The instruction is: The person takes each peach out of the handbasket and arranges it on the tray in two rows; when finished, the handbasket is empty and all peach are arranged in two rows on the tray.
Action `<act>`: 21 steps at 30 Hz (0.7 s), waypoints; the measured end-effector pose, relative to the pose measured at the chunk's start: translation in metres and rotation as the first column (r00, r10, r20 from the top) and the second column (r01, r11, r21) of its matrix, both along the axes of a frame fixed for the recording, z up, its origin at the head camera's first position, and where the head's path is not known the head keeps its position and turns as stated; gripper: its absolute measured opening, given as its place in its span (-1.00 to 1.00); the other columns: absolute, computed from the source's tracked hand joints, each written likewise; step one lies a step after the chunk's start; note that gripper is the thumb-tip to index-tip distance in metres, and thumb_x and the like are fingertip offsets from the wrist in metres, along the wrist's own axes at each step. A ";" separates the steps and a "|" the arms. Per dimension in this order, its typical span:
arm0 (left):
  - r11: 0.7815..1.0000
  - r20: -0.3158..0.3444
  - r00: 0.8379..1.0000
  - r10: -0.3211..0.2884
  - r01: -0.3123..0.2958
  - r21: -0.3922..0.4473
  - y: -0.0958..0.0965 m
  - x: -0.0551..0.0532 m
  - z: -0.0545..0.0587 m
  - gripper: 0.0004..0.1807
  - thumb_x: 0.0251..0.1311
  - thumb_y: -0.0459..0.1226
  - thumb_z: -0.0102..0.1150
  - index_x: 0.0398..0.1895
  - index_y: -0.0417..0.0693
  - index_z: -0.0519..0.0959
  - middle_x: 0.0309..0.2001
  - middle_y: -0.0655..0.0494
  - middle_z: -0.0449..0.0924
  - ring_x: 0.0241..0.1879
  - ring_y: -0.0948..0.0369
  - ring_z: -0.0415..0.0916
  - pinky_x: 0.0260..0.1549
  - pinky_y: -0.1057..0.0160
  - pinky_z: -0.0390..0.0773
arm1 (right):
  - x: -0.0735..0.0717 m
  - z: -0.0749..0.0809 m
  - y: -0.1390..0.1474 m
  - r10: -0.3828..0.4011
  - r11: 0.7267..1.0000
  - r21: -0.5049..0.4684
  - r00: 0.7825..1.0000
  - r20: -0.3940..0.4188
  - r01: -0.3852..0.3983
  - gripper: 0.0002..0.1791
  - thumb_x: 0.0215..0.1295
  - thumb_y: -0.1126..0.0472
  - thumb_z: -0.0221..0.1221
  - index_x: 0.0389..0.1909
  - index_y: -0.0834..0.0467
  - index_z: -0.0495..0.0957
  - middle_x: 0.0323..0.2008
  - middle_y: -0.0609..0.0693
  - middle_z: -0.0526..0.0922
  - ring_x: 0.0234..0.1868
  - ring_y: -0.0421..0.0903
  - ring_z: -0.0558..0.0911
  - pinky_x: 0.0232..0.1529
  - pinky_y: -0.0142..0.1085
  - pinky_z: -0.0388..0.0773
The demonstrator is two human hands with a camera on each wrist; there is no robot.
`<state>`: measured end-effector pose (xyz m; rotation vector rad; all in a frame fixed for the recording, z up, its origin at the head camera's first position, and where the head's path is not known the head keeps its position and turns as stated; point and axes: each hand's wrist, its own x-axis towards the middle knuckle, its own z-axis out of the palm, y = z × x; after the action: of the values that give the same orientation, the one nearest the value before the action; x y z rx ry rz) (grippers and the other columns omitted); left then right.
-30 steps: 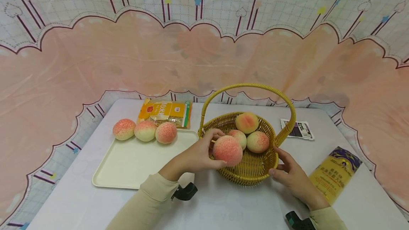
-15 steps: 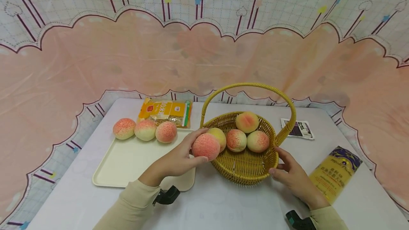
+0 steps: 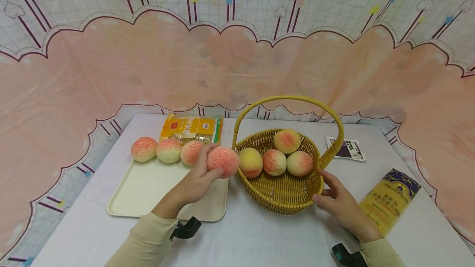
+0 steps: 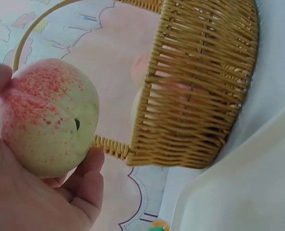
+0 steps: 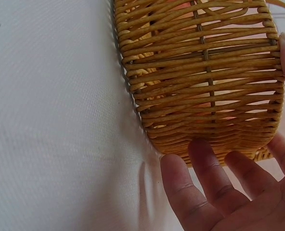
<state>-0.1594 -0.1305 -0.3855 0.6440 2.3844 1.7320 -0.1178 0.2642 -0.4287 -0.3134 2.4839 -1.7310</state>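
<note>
Starting at your left, the cream tray (image 3: pixel 156 188) lies on the tabletop (image 3: pixel 259 242), with a row of three peaches (image 3: pixel 168 151) along its far edge, unmoved, and a yellow food bag (image 3: pixel 191 129) just behind them; your fingers partly cover the row's right-hand one. Next comes your left hand (image 3: pixel 194 182), its grip curled round the held peach (image 3: pixel 222 162), thumb on one side and fingers on the other. This is what has just changed: a second ago you had that peach over the hollow of the basket (image 3: pixel 274 203), and now it is up between the basket's left rim and the tray, the left wrist view showing it apart from the woven wall. For the work in hand, I read that as this peach being out of the basket, in your fingers alone. Your move has also uncovered a yellow peach (image 3: pixel 250 162) at the basket's left end, so you can count four inside with the other three peaches (image 3: pixel 287 141). Your right hand (image 3: pixel 343 207) has stayed at the basket's right side, its grip loosely spread, fingertips resting against the wall and thumb by the rim. Beyond it lie a dark-and-white packet (image 3: pixel 349 150) and, nearer you, a gold packet (image 3: pixel 389 203).
</note>
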 end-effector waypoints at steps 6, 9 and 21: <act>0.998 -0.033 0.997 0.064 -0.063 0.026 -0.009 -0.003 -0.001 -0.32 0.35 -0.43 0.07 0.41 -0.23 -0.03 0.36 -0.32 0.12 0.26 -0.16 0.33 0.20 -0.13 0.39 | 0.001 0.003 -0.001 -0.002 1.000 -0.008 1.000 0.021 0.002 -0.18 0.41 0.36 0.18 0.55 0.28 -0.06 0.44 0.48 0.04 0.03 -0.05 0.57 -0.18 -0.30 0.63; 0.994 -0.076 0.991 0.110 -0.110 0.002 -0.014 -0.005 -0.003 -0.33 0.28 -0.42 0.21 0.37 -0.26 0.11 0.34 -0.30 0.19 0.23 -0.14 0.38 0.22 -0.15 0.38 | 0.001 0.003 -0.001 -0.006 1.000 -0.010 1.000 0.025 0.006 -0.17 0.41 0.36 0.18 0.55 0.29 -0.05 0.44 0.48 0.04 -0.01 -0.16 0.57 -0.19 -0.30 0.63; 0.931 -0.059 0.937 0.344 -0.349 -0.110 -0.014 -0.010 -0.014 -0.30 0.13 -0.27 0.47 0.27 -0.17 0.30 0.11 -0.19 0.46 -0.06 -0.02 0.44 -0.08 0.06 0.47 | 0.001 0.005 -0.001 -0.009 1.000 0.001 0.999 0.046 0.009 -0.16 0.42 0.34 0.18 0.56 0.26 -0.07 0.45 0.47 0.03 0.02 -0.07 0.56 -0.17 -0.30 0.63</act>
<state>-0.1699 -0.1440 -0.3993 0.2508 2.7378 1.6885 -0.1164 0.2628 -0.4241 -0.2594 2.4576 -1.7207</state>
